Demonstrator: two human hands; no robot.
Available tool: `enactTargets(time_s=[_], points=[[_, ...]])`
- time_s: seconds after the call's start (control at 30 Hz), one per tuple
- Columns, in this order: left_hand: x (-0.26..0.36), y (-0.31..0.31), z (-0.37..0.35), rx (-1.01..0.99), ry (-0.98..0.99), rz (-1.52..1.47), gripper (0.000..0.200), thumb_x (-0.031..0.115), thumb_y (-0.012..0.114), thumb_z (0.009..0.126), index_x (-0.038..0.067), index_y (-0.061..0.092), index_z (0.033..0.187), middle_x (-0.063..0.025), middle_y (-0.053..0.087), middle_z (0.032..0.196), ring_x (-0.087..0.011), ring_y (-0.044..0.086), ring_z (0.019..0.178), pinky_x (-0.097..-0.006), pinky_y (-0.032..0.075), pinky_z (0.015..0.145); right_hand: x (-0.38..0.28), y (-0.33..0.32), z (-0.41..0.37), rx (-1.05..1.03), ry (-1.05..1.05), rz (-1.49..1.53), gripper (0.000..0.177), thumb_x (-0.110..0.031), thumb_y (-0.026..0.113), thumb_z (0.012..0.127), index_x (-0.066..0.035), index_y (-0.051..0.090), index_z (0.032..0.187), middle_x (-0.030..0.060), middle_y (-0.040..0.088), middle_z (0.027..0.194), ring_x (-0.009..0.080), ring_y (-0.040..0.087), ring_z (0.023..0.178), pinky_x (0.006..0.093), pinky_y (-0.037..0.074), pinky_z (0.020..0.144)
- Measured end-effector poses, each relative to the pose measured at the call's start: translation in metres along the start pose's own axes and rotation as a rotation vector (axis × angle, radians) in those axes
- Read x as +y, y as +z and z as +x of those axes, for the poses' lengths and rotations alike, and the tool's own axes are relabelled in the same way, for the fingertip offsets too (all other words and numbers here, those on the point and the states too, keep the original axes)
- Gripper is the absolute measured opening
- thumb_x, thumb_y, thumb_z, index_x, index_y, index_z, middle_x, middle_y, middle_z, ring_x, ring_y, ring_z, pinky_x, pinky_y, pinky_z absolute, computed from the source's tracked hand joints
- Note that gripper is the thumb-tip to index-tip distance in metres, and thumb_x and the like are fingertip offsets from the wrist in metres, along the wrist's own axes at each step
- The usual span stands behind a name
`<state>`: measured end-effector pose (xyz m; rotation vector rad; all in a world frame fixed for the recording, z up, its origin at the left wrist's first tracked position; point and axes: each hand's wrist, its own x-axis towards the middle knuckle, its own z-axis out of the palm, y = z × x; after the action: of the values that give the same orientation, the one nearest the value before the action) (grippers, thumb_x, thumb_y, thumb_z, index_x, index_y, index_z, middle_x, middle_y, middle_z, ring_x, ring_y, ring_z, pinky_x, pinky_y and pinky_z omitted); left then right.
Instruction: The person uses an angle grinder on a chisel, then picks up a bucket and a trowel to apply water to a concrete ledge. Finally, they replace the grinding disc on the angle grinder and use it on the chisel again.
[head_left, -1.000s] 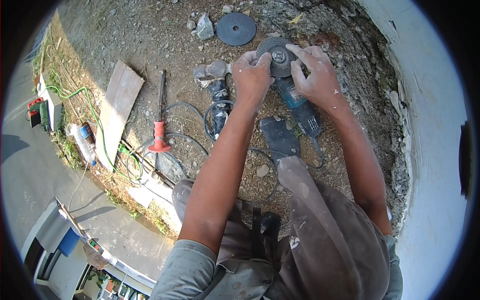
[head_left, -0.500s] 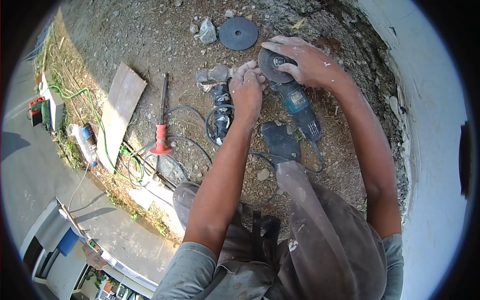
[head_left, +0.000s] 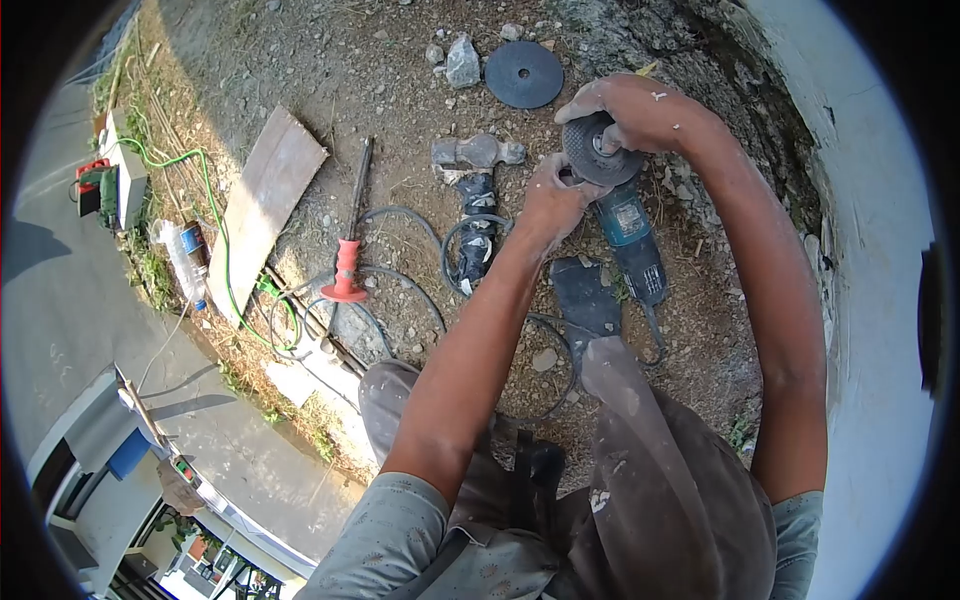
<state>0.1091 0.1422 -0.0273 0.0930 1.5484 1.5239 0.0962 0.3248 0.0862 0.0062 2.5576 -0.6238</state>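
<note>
An angle grinder (head_left: 627, 221) with a teal and black body lies on the ground, its dark disc (head_left: 580, 152) facing up. My right hand (head_left: 655, 112) grips the disc, some fingers over its far rim and others at the centre nut. My left hand (head_left: 556, 203) is closed at the left side of the grinder's head, against the disc's lower edge; its fingertips are partly hidden. Beyond the hands lies a loose, larger black disc (head_left: 524, 74) with a centre hole. A sledgehammer (head_left: 478, 152) with a tape-wrapped handle rests left of my left hand.
A chisel (head_left: 347, 262) with a red grip and guard lies left of the hammer, among grey cable loops. Further left are a wooden board (head_left: 262, 200), a green cord (head_left: 207, 185) and a plastic bottle (head_left: 178, 260). Stones (head_left: 463, 62) sit near the loose disc. A pale wall (head_left: 880, 330) stands at right.
My left hand has moved from beside the hammer head to the grinder's head. My right hand's fingers have shifted on the disc toward its centre. The whole view has shifted slightly.
</note>
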Motion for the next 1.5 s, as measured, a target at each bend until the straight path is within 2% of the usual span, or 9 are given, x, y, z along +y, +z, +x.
enactTargets(time_s=[0.27,0.4,0.5,0.6,0.97,1.07,1.17,1.27,1.5], points=[[0.006,0.009,-0.005,0.027,-0.017,-0.052,0.049,-0.004,0.07,0.083,-0.004,0.051,0.128,-0.0124,0.066,0.12,-0.0194,0.063,0.112,-0.0323,0.049,0.101,0.032,0.056,-0.023,0.371,0.246,0.516,0.068,-0.027,0.086,0.071,-0.007,0.063,0.131,0.0136,0.07,0.121,0.0287,0.065,0.117,0.0429,0.049,0.102],[0.0,0.005,-0.003,0.009,0.005,-0.034,0.045,-0.004,0.07,0.082,-0.003,0.053,0.124,-0.0118,0.066,0.119,-0.019,0.062,0.112,-0.0325,0.048,0.101,0.041,0.041,-0.016,0.215,0.097,0.51,0.065,-0.037,0.083,0.078,-0.012,0.062,0.133,0.0097,0.07,0.122,0.0258,0.064,0.116,0.0427,0.048,0.102],[-0.001,0.003,-0.001,0.009,0.028,0.019,0.043,-0.004,0.07,0.082,-0.003,0.055,0.123,-0.0112,0.066,0.118,-0.0189,0.062,0.112,-0.0328,0.048,0.101,0.043,0.05,0.014,0.571,-0.167,0.476,0.046,-0.037,0.078,0.084,-0.01,0.069,0.121,0.012,0.072,0.115,0.0271,0.066,0.109,0.0409,0.049,0.097],[-0.007,0.001,-0.001,0.007,0.07,0.0,0.045,0.003,0.077,0.079,-0.003,0.058,0.12,-0.0113,0.068,0.114,-0.0197,0.064,0.106,-0.0333,0.049,0.096,0.046,0.065,0.023,0.207,-0.116,0.761,0.04,-0.04,0.076,0.087,-0.006,0.072,0.107,0.0086,0.072,0.106,0.0217,0.066,0.101,0.0374,0.05,0.093],[-0.009,-0.009,-0.023,0.05,0.151,0.312,0.049,0.006,0.075,0.082,-0.001,0.057,0.127,-0.0094,0.066,0.122,-0.0198,0.061,0.113,-0.0338,0.045,0.102,0.012,0.095,0.001,0.516,0.102,1.072,0.028,-0.027,0.075,0.089,-0.001,0.073,0.098,0.0085,0.072,0.089,0.0151,0.065,0.081,0.033,0.051,0.077],[-0.005,-0.015,-0.031,-0.062,0.009,0.046,0.046,0.011,0.073,0.086,0.001,0.058,0.128,-0.0073,0.065,0.12,-0.0171,0.062,0.109,-0.0322,0.047,0.097,0.011,0.105,0.009,0.58,0.078,0.942,0.028,-0.027,0.074,0.089,0.0,0.073,0.098,0.0104,0.073,0.089,0.017,0.066,0.08,0.0334,0.052,0.076],[-0.008,-0.008,-0.045,0.091,0.112,-0.386,0.031,0.013,0.067,0.092,0.002,0.063,0.121,-0.0047,0.067,0.108,-0.0123,0.061,0.093,-0.031,0.051,0.087,0.013,0.111,0.011,0.621,0.063,0.967,0.028,-0.027,0.072,0.09,0.0,0.072,0.098,0.0117,0.073,0.089,0.0186,0.067,0.08,0.0335,0.052,0.076],[0.006,0.023,-0.042,0.332,0.081,-0.282,0.026,0.026,0.06,0.101,0.006,0.063,0.117,-0.0009,0.067,0.101,-0.0056,0.06,0.084,-0.0247,0.049,0.07,0.008,0.111,0.009,0.649,0.07,0.958,0.028,-0.026,0.071,0.09,0.0,0.072,0.099,0.0116,0.073,0.088,0.0199,0.067,0.079,0.0336,0.052,0.076],[0.008,0.024,-0.021,0.419,0.124,-0.32,0.02,0.023,0.061,0.102,0.004,0.065,0.103,0.0005,0.067,0.085,-0.0061,0.059,0.067,-0.0223,0.047,0.056,0.003,0.118,0.007,0.815,0.08,0.838,0.026,-0.021,0.066,0.095,0.003,0.071,0.101,0.0131,0.073,0.091,0.019,0.069,0.082,0.0326,0.052,0.078]])
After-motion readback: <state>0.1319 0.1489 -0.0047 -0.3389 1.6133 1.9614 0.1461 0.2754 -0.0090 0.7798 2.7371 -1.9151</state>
